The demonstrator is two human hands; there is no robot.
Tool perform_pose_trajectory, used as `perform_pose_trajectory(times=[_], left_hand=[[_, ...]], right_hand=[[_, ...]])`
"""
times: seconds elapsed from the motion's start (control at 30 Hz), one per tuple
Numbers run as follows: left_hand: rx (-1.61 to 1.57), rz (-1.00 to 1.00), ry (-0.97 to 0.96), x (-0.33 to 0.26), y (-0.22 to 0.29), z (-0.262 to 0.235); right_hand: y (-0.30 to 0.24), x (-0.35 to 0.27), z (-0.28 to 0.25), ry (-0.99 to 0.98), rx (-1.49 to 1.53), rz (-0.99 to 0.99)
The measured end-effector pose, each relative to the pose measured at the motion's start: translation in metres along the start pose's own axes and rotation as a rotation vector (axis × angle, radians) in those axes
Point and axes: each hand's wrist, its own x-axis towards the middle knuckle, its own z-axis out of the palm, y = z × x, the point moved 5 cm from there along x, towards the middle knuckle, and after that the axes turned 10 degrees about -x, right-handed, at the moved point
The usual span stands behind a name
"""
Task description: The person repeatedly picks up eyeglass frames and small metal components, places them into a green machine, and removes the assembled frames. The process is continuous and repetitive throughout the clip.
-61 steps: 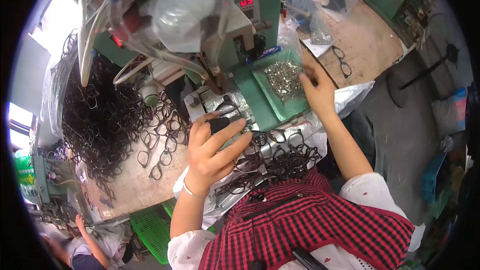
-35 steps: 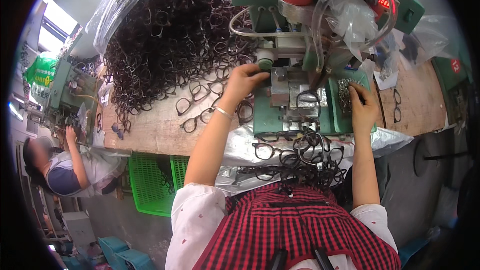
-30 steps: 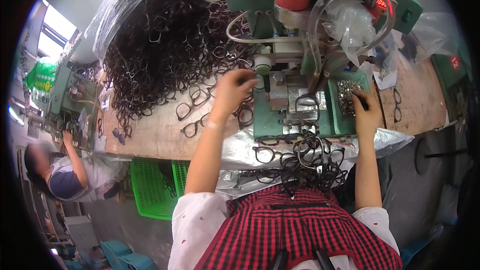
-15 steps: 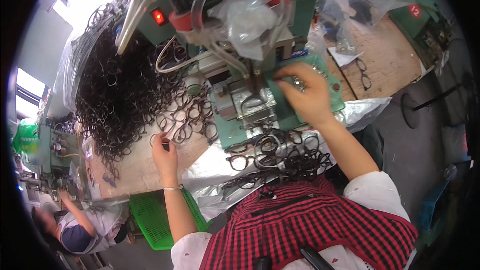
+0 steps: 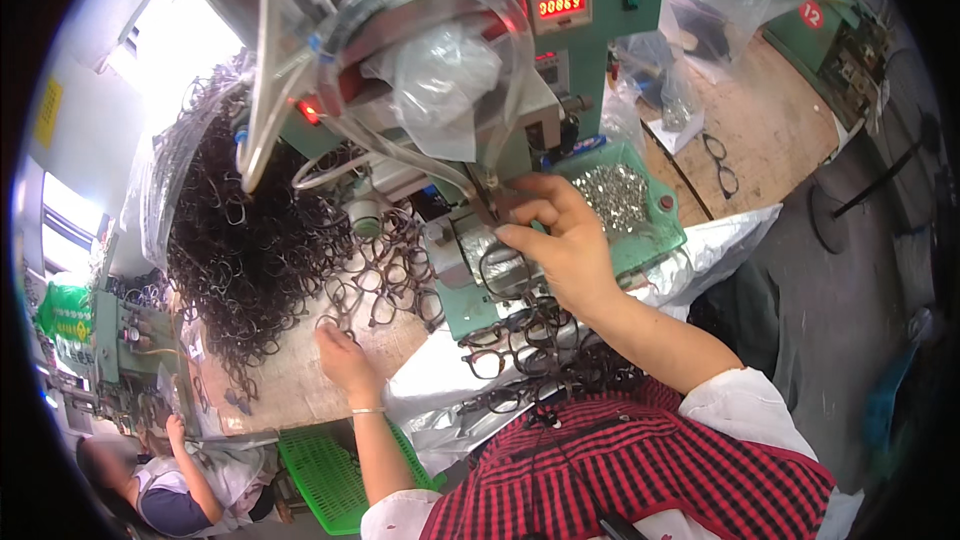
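My right hand [image 5: 565, 245] is at the work head of a green bench machine [image 5: 590, 35]. Its thumb and forefinger are bent together beside the metal fixture [image 5: 470, 235], and anything between them is too small to make out. A dark eyeglass frame [image 5: 484, 285] sits at the fixture, just below those fingertips. To the left, my left hand [image 5: 350, 365] is closed at the near edge of loose eyeglass frames, its fingertips on one dark eyeglass frame [image 5: 338, 302]. Small shiny metal parts [image 5: 615, 195] fill a green tray [image 5: 668, 230] right of my right hand.
A tall heap of dark eyeglass frames [image 5: 235, 250] rises at the left. More frames [image 5: 545, 340] lie on silver sheeting before me. Clear hoses [image 5: 265, 90] hang by the machine. A green basket [image 5: 325, 470] stands below the table edge. Another person [image 5: 180, 480] sits at far left.
My right hand has moved left from beside the parts tray to the fixture. My left hand has closed its fingers at the loose frames. The view has shifted slightly.
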Motion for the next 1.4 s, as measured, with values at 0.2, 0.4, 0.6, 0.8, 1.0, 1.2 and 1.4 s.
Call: perform_pose_trajectory(times=[0.2,0.4,0.6,0.8,1.0,1.2,1.4], left_hand=[[-1.073,0.045,0.348,-0.002,0.118,-0.021],[-0.736,0.996,-0.436,-0.051,0.273,0.002],[-0.584,1.190,-0.595,-0.063,0.274,0.036],[-0.691,1.192,-0.574,-0.060,0.265,0.027],[-0.615,1.034,-0.419,-0.078,0.254,0.021],[0.136,0.418,0.145,0.045,0.111,-0.036],[0.487,0.222,0.102,0.047,-0.030,0.012]], right_hand=[[-0.022,-0.016,0.011,-0.007,0.099,0.103],[-0.037,-0.011,-0.012,-0.237,-0.441,-0.116],[0.043,0.017,-0.167,0.418,-0.437,-0.077],[0.030,-0.027,-0.139,0.102,-1.393,-0.021],[0.067,0.002,-0.141,0.202,-1.571,-0.306],[0.046,0.000,-0.124,0.201,-1.402,-0.362],[0.060,0.007,-0.138,0.287,-0.947,-0.203]])
